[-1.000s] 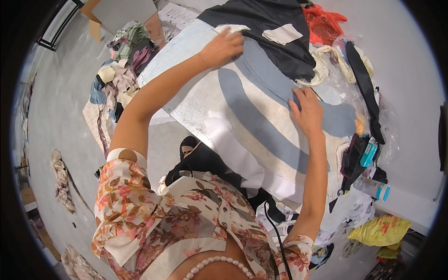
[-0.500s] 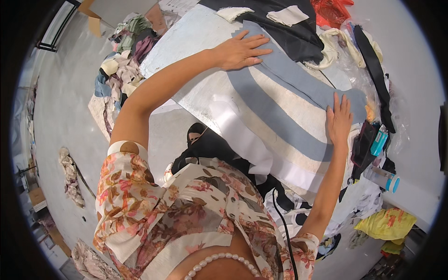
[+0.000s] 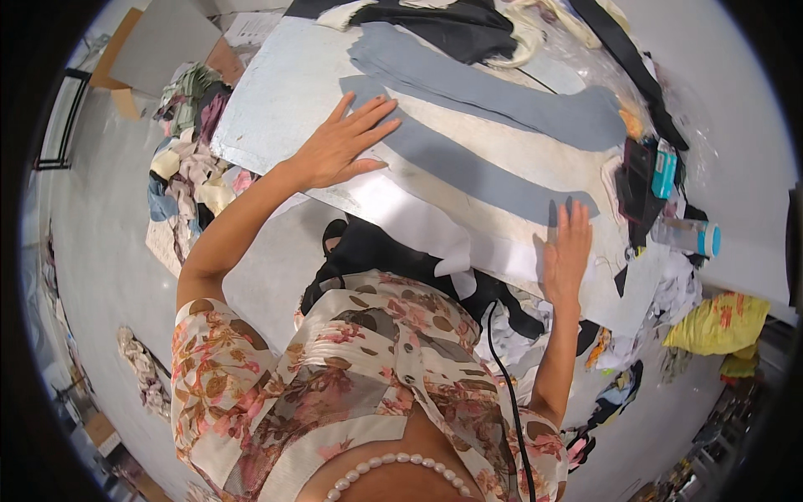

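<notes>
A long curved strip of blue-grey fabric [image 3: 473, 161] lies flat across the pale work table [image 3: 276, 92]. Fingers spread, my left hand [image 3: 347, 144] rests by its left end, with the fingertips on the cloth. My right hand [image 3: 570, 247] lies at the strip's right end, its fingers stretched out and the tips at the edge. Beyond the strip sits a stack of similar blue-grey fabric pieces [image 3: 493, 90], layered and ragged at the left end. Along the near table edge, white sheet material [image 3: 418, 222] hangs down. Neither hand grips anything.
Black cloth [image 3: 452, 29] covers the far edge. To the right are a dark flat case [image 3: 640, 184], a turquoise box [image 3: 664, 174] and a clear container with a blue lid [image 3: 690, 237]. Fabric scraps [image 3: 188, 159] pile up at the left; a yellow bag [image 3: 718, 325] lies low at right.
Both hands have come nearer, leaving the stack for the separate strip. That strip now lies straighter and its left end shows. The whole view has shifted a little.
</notes>
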The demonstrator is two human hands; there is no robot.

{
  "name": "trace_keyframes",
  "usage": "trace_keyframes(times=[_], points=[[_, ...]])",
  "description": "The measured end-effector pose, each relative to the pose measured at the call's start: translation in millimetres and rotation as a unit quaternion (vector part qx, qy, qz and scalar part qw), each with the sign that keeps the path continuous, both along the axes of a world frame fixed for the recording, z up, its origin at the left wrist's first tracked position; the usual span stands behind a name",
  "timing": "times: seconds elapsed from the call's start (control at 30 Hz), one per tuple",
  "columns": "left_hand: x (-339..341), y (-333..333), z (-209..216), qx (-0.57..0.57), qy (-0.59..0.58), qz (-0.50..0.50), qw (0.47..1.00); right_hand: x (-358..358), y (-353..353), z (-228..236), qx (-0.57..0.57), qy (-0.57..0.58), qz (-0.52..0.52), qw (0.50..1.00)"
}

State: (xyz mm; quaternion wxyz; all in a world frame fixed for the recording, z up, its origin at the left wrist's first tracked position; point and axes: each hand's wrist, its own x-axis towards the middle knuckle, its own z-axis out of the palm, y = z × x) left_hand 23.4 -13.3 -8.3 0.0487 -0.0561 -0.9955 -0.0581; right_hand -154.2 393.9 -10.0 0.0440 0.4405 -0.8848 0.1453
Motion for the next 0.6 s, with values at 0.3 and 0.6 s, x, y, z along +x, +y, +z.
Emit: trace_keyframes(times=[0.3, 0.6], points=[[15, 18, -7, 0.038, -0.004, -0.014, 0.999, -13, 16, 1, 0.057, -0.027, 0.002, 0.998], [38, 45, 2, 0.110, 0.076, 0.046, 0.990, 62, -3, 38, -0.232, -0.047, -0.118, 0.964]])
